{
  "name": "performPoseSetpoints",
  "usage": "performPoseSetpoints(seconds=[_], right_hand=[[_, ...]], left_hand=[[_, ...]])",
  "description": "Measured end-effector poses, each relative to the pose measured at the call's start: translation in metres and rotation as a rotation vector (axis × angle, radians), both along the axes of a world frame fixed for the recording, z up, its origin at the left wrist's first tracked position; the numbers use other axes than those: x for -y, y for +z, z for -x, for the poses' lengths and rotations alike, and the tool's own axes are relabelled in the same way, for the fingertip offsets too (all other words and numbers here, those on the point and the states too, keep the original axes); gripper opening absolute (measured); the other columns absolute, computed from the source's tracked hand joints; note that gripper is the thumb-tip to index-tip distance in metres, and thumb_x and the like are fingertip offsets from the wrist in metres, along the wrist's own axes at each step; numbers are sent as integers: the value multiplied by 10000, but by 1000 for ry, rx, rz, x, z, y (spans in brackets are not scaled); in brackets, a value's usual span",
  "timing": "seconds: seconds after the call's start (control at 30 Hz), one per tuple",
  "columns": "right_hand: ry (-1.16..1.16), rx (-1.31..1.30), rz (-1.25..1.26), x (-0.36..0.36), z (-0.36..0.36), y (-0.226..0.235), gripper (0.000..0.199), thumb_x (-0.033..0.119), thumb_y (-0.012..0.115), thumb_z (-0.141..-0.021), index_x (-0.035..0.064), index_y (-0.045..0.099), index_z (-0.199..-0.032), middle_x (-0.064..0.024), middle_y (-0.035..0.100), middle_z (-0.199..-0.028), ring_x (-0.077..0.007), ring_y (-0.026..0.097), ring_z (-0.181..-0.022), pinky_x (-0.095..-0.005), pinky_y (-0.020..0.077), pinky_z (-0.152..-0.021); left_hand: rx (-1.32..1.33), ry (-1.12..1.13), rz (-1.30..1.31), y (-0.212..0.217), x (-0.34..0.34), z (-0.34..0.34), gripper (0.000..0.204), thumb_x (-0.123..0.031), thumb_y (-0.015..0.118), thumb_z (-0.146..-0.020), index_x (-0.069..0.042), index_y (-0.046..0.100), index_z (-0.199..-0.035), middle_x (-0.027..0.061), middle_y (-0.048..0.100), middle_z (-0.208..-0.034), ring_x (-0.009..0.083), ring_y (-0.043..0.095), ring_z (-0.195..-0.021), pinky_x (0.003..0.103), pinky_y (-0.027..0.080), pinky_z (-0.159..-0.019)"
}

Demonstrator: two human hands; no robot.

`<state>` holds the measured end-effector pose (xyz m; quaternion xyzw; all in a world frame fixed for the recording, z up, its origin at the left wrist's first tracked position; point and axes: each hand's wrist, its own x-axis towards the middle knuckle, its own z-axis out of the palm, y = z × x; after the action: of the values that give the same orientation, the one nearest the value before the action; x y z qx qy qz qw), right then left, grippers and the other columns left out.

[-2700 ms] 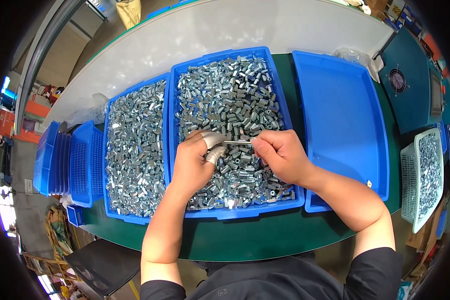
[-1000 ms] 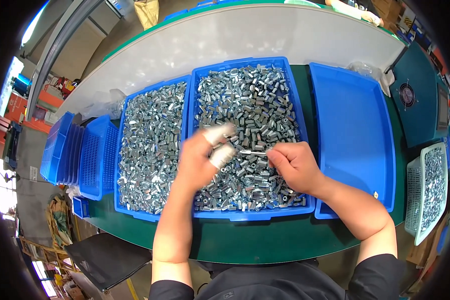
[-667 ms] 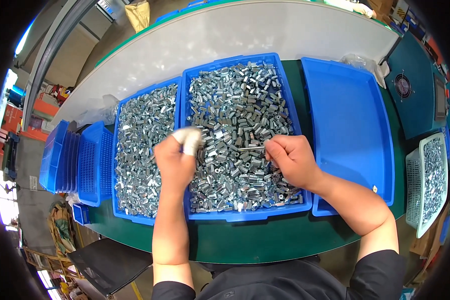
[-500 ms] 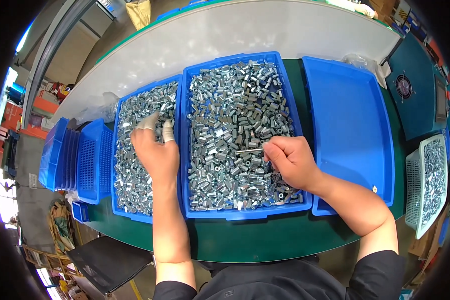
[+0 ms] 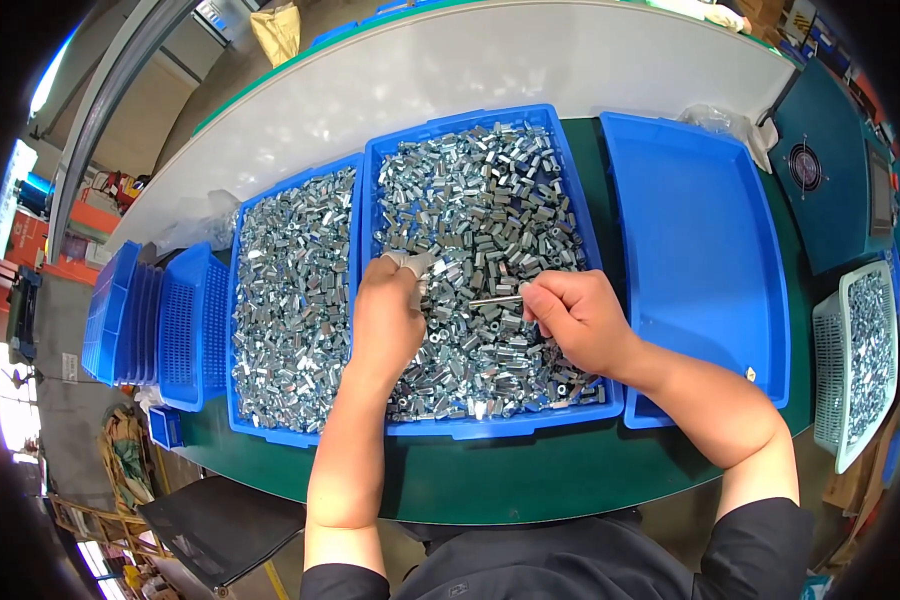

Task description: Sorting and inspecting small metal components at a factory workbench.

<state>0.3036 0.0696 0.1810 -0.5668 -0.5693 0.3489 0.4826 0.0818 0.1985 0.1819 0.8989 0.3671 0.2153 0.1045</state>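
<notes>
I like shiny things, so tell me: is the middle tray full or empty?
Nearly full: metal pieces cover almost all of the middle tray, with a little blue showing near its far right corner.

At the left end of the green table, a stack of blue plastic trays (image 5: 112, 315) stands tilted beside a blue perforated plastic basket (image 5: 192, 340). Just below them there is a small blue plastic box (image 5: 166, 427). A crumpled transparent plastic bag (image 5: 200, 228) lies behind the basket, near a pale grey partition panel (image 5: 420, 70). On the right stands a dark teal machine cabinet (image 5: 835, 225) with a round black fan (image 5: 805, 167). Beyond the partition, on the floor, is a yellowish sack (image 5: 276, 36).
</notes>
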Motion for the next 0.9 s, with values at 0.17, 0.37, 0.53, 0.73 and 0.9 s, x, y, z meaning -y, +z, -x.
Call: performPoseSetpoints(seconds=[0.17,0.37,0.53,0.73,0.9], right_hand=[[-10,-47,-10,-1,0,3,348,201,556,-1045,0,651,-778,-22,578,-583,-81,543,-546,-272,413,-514],[-25,-99,26,-3,-1,0,355,199,549,-1050,-4,648,-776,-22,581,-599,-82,541,-555,-276,418,-526],[-18,-106,37,-3,-2,2,351,201,554,-1050,-8,650,-785,-24,584,-607,-78,542,-562,-274,422,-529],[-29,-151,42,-4,1,1,326,178,562,-1043,-12,650,-794,-25,595,-618,-78,543,-564,-266,424,-531],[-3,-85,-43,-1,2,4,286,131,561,-1028,-20,648,-801,-42,614,-640,-99,577,-568,-274,448,-533]], left_hand=[[677,-66,798,10,17,-8,270,46,642,-942,-26,687,-1198,17,630,-935,122,593,-895,269,490,-811],[835,-162,1072,5,18,-7,201,57,706,-906,-15,681,-1092,91,742,-1027,167,713,-901,290,578,-784],[816,-110,984,5,25,-14,180,59,715,-900,-6,680,-1064,106,744,-1031,166,716,-900,279,577,-781],[771,-113,997,8,27,-15,117,18,713,-923,-9,681,-1032,106,754,-974,146,718,-836,256,556,-687],[589,-94,867,5,40,-20,205,-190,734,-969,-37,649,-861,-2,654,-699,67,582,-618,240,465,-571]])
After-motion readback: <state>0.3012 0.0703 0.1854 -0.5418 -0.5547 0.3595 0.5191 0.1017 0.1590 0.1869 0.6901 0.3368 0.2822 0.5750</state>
